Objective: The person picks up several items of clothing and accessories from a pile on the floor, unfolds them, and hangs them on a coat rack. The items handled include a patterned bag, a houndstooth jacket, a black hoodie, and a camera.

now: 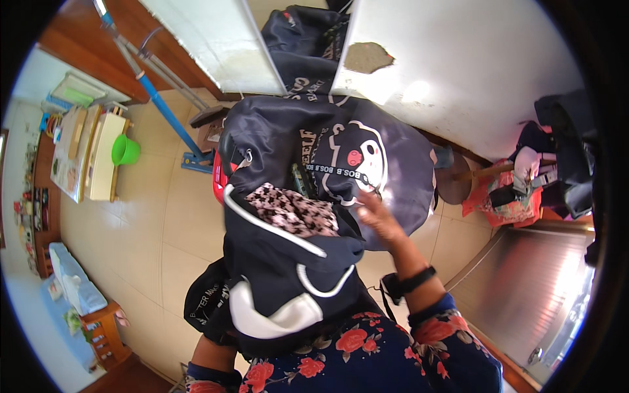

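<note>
A dark backpack (pixel 290 260) with white piping and white trim hangs before my body, its top open over a pink and black patterned cloth (pixel 295 211). My right hand (pixel 376 216) is just right of the opening, fingers somewhat apart, over a large dark padded seat cover (pixel 403 147) printed with a white cartoon pig-nosed face. A lettered black strap (pixel 339 171) lies near its fingertips; whether they touch cannot be told. A slim greenish tube-like item (pixel 298 180) rests above the cloth. My left hand is hidden behind the backpack and a black cap-like item (pixel 209 294) with lettering.
A mirror (pixel 309 49) leans on the wall beyond the cover. A blue-handled mop (pixel 167 113) stands at upper left, with a green bin (pixel 126 150) beside a low cabinet. Right are a coral bag (pixel 516 206), hanging dark clothes (pixel 565 152) and a ribbed door panel (pixel 521 275).
</note>
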